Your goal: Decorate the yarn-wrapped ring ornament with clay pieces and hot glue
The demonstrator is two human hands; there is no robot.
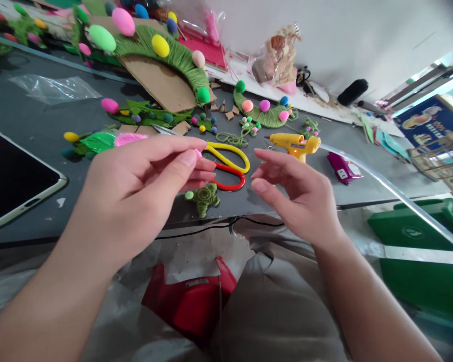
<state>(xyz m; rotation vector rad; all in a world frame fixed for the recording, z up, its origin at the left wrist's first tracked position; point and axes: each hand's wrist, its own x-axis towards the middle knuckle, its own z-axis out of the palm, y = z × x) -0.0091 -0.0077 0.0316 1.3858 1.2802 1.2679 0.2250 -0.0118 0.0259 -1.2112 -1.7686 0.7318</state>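
Between the thumb and fingertips of my left hand (147, 181) a small pink ball (198, 154) is pinched, mostly hidden by the thumb. My right hand (294, 193) is held opposite with thumb and fingers apart, and nothing shows between them. Scissors with one yellow and one red handle (230, 188) lie behind my left fingertips. Just below them is a green yarn-wrapped star shape (204, 200) with a pale green ball on one tip. A yellow hot glue gun (292, 143), its orange light lit, rests beyond my right hand.
A large green yarn-wrapped arch (166, 53) with coloured balls lies on cardboard (156, 85). A smaller decorated arch (266, 116) sits right of it. A tablet (15, 176) is at the left; a purple box (343, 168) and green bin (419, 241) are at the right.
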